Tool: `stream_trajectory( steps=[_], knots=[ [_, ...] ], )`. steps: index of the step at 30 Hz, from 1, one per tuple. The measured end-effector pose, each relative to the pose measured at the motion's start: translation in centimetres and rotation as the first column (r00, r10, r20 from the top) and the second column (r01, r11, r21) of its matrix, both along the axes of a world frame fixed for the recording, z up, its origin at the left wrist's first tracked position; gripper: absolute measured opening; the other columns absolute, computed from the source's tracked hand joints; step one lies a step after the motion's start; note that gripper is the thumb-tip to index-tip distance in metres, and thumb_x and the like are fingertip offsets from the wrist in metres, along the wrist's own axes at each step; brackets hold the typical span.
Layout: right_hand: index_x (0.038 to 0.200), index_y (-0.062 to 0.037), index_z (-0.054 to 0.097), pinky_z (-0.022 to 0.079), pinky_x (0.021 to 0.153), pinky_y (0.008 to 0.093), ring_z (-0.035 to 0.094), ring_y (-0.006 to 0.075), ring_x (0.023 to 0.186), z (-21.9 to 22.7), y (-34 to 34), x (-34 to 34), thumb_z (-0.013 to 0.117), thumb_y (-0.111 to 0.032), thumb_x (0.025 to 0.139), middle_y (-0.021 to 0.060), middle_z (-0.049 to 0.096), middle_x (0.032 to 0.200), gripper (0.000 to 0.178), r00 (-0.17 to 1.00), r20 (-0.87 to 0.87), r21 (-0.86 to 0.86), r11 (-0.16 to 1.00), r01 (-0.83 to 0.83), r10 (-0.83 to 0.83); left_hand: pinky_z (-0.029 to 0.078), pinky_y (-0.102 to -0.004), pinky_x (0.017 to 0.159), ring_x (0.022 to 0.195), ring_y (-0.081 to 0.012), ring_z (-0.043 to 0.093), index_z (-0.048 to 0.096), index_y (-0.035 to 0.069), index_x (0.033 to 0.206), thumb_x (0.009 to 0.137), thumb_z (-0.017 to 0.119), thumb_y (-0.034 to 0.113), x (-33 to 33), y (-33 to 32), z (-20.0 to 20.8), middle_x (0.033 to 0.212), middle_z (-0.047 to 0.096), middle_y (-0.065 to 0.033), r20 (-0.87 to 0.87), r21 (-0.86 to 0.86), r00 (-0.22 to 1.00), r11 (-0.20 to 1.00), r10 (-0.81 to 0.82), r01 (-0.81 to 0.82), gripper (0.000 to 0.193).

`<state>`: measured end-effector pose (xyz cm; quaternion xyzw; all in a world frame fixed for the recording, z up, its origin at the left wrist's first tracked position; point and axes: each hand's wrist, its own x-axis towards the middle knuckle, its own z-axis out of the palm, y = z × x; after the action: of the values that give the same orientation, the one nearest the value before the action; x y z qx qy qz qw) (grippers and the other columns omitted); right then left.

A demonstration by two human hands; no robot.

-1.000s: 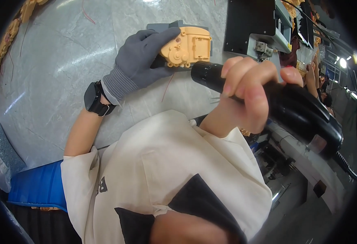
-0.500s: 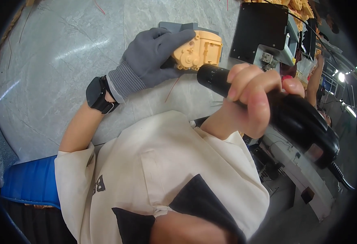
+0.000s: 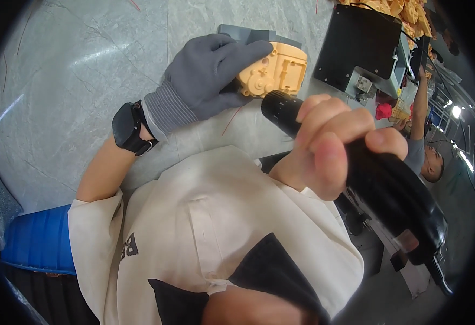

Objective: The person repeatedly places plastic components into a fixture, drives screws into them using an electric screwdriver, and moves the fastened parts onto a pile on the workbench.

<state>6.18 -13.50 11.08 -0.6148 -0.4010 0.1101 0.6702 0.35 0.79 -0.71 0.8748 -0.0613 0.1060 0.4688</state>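
Driver (image 3: 394,189) now tilts more steeply than 1 s ago, its rear end lower in view; housing (image 3: 272,76) & L hand (image 3: 199,76) sit a bit further R in view. Black box (image 3: 356,49) shifts R too, so some of that is prob. the head turning. Co-worker (image 3: 433,160) at far R now shows more clearly.

L hand, in grey glove, is part closed round L side of housing: one finger over its upper L edge, another digit near the lower L. Housing is yellow-orange, upper ctr of view, w/ round bosses on its L half & a rectangular recess on its R half. Grey block (image 3: 235,33) shows just behind it, over the table (image 3: 102,108).

R hand (image 3: 335,138), bare, is wrapped tight round the black driver, fingers over the front part. Driver's ribbed nose points up-L, right by housing's lower edge; can't tell if it touches, bit not visible. Cord (image 3: 439,276) runs down from rear.

Watch (image 3: 129,127), black, on L wrist. Red wire (image 3: 230,122) on table below L hand. Blue bin (image 3: 40,238) lower L. Orange parts (image 3: 411,16) piled upper R, past the box.
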Motion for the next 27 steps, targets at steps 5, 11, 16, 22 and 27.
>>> stream_trajectory(
  steps=[5, 11, 16, 22, 27],
  knots=[
    [0.107, -0.0085, 0.036, 0.040, 0.052, 0.0388, 0.046, 0.0212, 0.046, -0.5, 0.6, -0.1, 0.052, 0.004, 0.073, 0.0078, 0.047, 0.060, 0.040, 0.999, 0.026, 0.045, 0.998, 0.041, -0.042, 0.045, -0.0421, 0.084, 0.097, -0.0356, 0.053, 0.044, 0.014, 0.129, 0.060, 0.074, 0.035, 0.3, 0.0, -0.1, 0.113, 0.057, -0.0063, 0.033, 0.009, 0.999, 1.000, 0.003, -0.004, 0.078],
    [0.123, -0.0068, 0.031, 0.041, 0.051, 0.0392, 0.048, 0.0216, 0.047, -1.4, -0.1, -0.3, 0.055, 0.005, 0.073, 0.0067, 0.047, 0.062, 0.057, 0.990, 0.039, 0.139, 0.982, 0.130, -0.136, 0.048, -0.0385, 0.071, 0.081, -0.0280, 0.057, 0.048, 0.012, 0.123, 0.059, 0.076, 0.031, 1.5, -0.4, 0.7, 0.093, 0.060, -0.0101, 0.304, -0.048, 0.953, 0.999, 0.005, 0.010, 0.072],
    [0.112, -0.0102, 0.047, 0.039, 0.061, 0.0358, 0.043, 0.0156, 0.050, 2.3, -8.5, 2.0, 0.048, -0.008, 0.075, 0.0020, 0.040, 0.059, 0.036, 0.854, -0.148, 0.321, 0.793, 0.518, -0.499, 0.045, -0.0388, 0.081, 0.093, -0.0305, 0.054, 0.048, 0.012, 0.123, 0.059, 0.078, 0.033, 0.2, -1.2, 1.2, 0.105, 0.059, -0.0077, -0.019, 0.126, 0.995, 0.987, 0.099, -0.096, 0.074],
    [0.102, 0.0020, 0.045, 0.044, 0.050, 0.0288, 0.048, 0.0164, 0.043, 3.1, -14.0, 9.5, 0.055, 0.009, 0.069, 0.0078, 0.051, 0.058, 0.035, 0.602, -0.126, 0.424, 0.506, 0.752, -0.789, 0.044, -0.0388, 0.083, 0.092, -0.0299, 0.054, 0.048, 0.013, 0.123, 0.058, 0.079, 0.033, 0.8, -1.7, 1.3, 0.104, 0.060, -0.0074, 0.010, 0.097, 0.998, 0.993, 0.068, -0.069, 0.075],
    [0.095, 0.0047, 0.046, 0.045, 0.048, 0.0272, 0.052, 0.0157, 0.044, 1.4, -11.8, 11.7, 0.057, 0.010, 0.068, 0.0092, 0.054, 0.056, 0.029, 0.545, 0.106, 0.290, 0.550, 0.783, -0.832, 0.044, -0.0358, 0.086, 0.099, -0.0278, 0.053, 0.045, 0.008, 0.124, 0.057, 0.081, 0.026, 0.8, -1.6, 1.3, 0.110, 0.057, -0.0111, -0.025, 0.097, 0.999, 0.995, 0.027, -0.024, 0.078]
  ],
)
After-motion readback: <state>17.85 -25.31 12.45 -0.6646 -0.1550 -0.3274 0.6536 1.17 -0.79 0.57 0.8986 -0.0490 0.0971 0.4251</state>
